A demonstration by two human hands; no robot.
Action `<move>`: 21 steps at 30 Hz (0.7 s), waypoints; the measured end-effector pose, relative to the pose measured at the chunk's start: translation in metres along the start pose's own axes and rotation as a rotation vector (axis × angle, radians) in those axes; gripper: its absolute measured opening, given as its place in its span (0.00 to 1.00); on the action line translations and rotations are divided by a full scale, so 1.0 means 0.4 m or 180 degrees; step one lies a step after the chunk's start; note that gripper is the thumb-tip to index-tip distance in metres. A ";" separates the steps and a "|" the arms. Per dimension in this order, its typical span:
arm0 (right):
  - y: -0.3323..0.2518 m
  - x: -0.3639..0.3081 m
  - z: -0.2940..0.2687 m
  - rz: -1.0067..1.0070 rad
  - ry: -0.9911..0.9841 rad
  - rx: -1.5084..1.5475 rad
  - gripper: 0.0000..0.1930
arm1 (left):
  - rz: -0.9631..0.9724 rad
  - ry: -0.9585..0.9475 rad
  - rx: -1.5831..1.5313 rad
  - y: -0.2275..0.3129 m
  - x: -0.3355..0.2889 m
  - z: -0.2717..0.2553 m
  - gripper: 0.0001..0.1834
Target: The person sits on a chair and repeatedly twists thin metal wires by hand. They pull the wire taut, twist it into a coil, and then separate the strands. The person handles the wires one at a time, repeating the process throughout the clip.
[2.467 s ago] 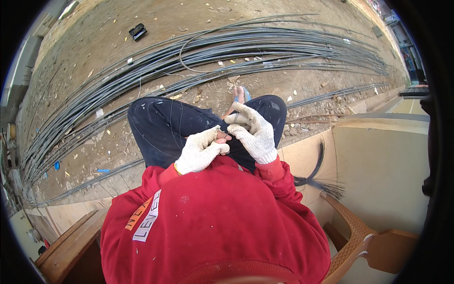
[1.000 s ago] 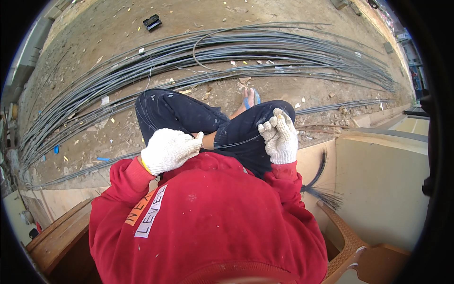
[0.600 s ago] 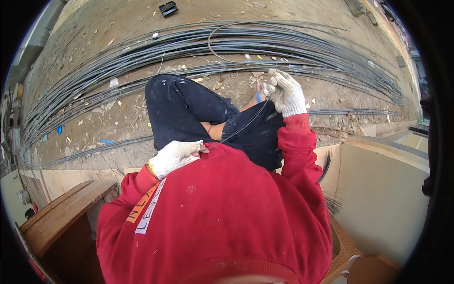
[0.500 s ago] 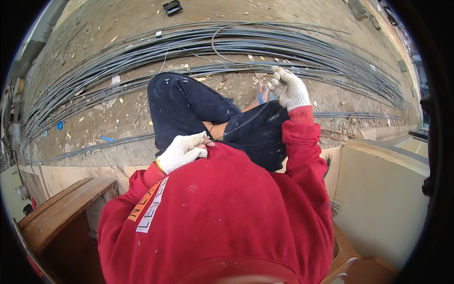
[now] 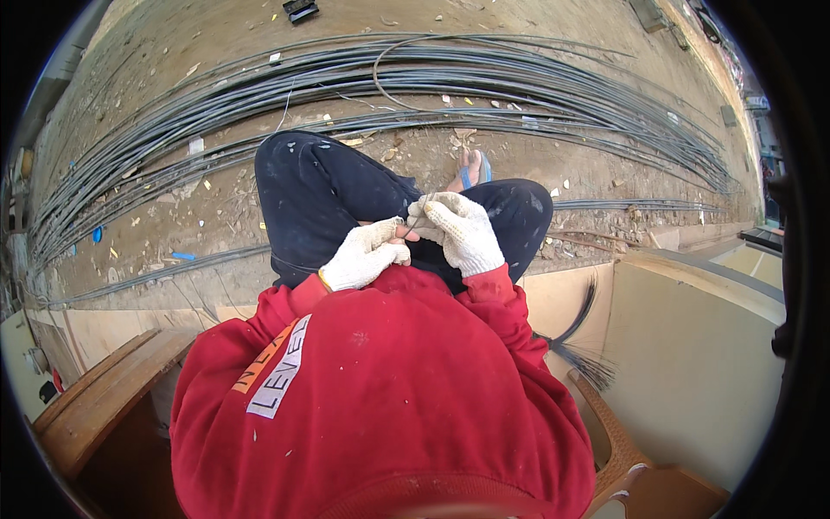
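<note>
My left hand point(image 5: 361, 254) and my right hand point(image 5: 458, 232) meet over my lap, each in a white knitted glove. Bare fingertips stick out of the left glove. Between the fingers of both hands runs a thin dark wire point(image 5: 412, 225), mostly covered by the gloves. The left fingers are closed in a pinch on it, and the right fingers are curled around it. Beside my right elbow lies a bundle of thin dark wires point(image 5: 581, 359), fanned out at its end.
Long steel bars point(image 5: 484, 78) lie across the dirt ground ahead. A wooden piece of furniture point(image 5: 112, 381) stands at the left, a pale panel point(image 5: 692, 363) at the right. Part of a brown chair point(image 5: 618, 450) shows near my right side. A black object point(image 5: 300, 9) lies far off.
My right hand has come down and left from above my right knee to meet my left hand. The wire stretched between them is now gathered close. My left hand has shifted slightly right.
</note>
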State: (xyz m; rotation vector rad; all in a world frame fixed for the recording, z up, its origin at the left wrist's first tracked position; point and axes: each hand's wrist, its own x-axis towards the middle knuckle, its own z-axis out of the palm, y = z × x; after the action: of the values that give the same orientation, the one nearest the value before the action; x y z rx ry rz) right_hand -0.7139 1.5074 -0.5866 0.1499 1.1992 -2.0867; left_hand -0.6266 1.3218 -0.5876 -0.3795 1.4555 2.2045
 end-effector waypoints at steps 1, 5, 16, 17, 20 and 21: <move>-0.008 -0.002 -0.001 0.0069 0.0061 -0.0199 0.12 | -0.0040 0.0024 0.0077 -0.004 0.000 0.000 0.14; -0.009 -0.002 0.008 0.0102 0.0340 -0.0298 0.12 | 0.0178 0.0232 -0.0197 -0.018 0.007 0.006 0.16; 0.025 -0.005 0.046 -0.0823 0.0540 -0.1657 0.17 | 0.0149 -0.0356 0.0540 -0.023 0.005 -0.002 0.21; 0.027 -0.006 0.048 -0.0995 0.0687 -0.1559 0.20 | 0.0113 -0.0347 0.0231 -0.025 0.007 -0.001 0.21; 0.048 -0.008 0.063 -0.1167 0.1023 -0.0925 0.33 | -0.0024 -0.0163 0.0044 -0.033 0.012 0.000 0.24; 0.053 -0.010 0.064 -0.1216 0.1112 -0.0650 0.35 | 0.0104 -0.0204 0.0064 -0.035 0.012 -0.001 0.25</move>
State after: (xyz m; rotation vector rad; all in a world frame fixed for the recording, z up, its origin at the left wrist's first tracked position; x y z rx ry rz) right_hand -0.6914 1.4824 -0.5855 0.2100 1.7585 -2.3062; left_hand -0.6233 1.3270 -0.6011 -0.2777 1.4585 2.2052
